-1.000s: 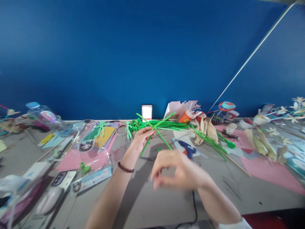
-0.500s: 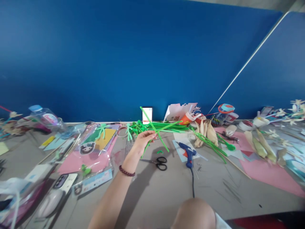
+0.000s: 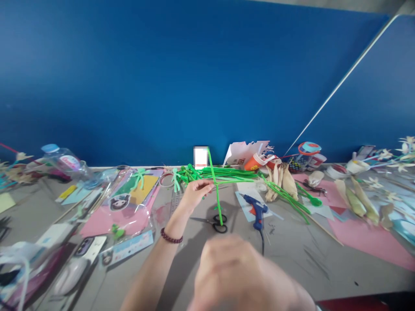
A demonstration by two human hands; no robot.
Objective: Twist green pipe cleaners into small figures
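- At far left, a clear plastic bottle (image 3: 66,162) with a blue cap leans near the blue wall (image 3: 162,77).
- A phone (image 3: 89,248) lies on the table (image 3: 191,276), camera side up.
- The left hand (image 3: 196,192), a beaded bracelet (image 3: 171,236) at its wrist, pinches the crossed green stems (image 3: 218,196) near their crossing, between thumb and fingers.
- The stems are held above the table; one end points up, another down across the view of the scissors (image 3: 214,223).
- The right hand (image 3: 230,272) is blurred, close to the camera; I cannot tell whether it grips anything.
- Right of the scissors, a blue glue gun (image 3: 257,209) lies partly on pale sheets.
- Dried husks (image 3: 288,183) stand farther right.
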